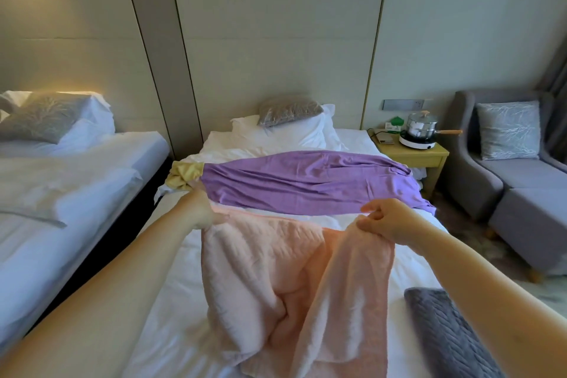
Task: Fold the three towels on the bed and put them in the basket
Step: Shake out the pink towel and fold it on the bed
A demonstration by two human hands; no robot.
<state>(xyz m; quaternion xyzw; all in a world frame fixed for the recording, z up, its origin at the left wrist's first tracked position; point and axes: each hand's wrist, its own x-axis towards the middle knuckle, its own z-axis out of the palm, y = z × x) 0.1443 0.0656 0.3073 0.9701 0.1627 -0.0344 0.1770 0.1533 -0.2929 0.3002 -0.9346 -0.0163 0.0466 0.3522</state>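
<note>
A pink towel [276, 270] hangs stretched between my two hands above the white bed [171, 301]. My left hand [199, 209] grips its left top corner. My right hand [386, 221] pinches the right top corner, where the cloth folds over and droops. Beyond it a purple towel [306, 181] lies spread across the bed. A crumpled yellow towel [182, 176] sits at the bed's left edge, touching the purple one. No basket is in view.
A grey textured cloth [445, 334] lies at the bed's near right. Pillows [291, 126] sit at the head. A second bed [61, 187] stands left across a narrow gap. A nightstand [414, 153] with a pot and a grey armchair [506, 178] stand right.
</note>
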